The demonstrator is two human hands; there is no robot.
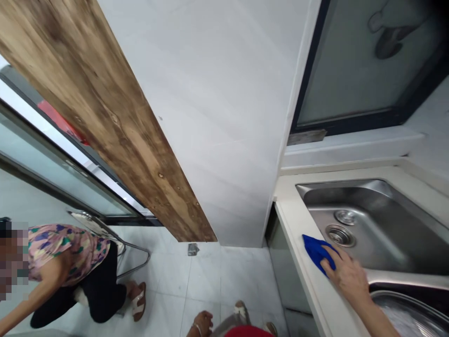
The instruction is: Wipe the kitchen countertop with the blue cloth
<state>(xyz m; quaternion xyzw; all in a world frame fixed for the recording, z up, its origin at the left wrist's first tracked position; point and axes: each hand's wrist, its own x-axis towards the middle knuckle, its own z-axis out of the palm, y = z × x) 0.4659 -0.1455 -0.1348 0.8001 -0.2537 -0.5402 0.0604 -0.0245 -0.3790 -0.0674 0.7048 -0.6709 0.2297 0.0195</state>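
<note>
My right hand lies palm down on a blue cloth at the front left rim of a steel sink, where the white counter edge runs. Its fingers are pressed on the cloth. My left hand hangs low near the bottom of the view, above the tiled floor, with its fingers curled and nothing visible in them. My sandalled foot shows just to its right.
Another person in a flowered top bends down at the lower left, near a metal chair frame. A wooden board leans along the white wall. A frosted window sits above the sink. A metal basin lies at the lower right.
</note>
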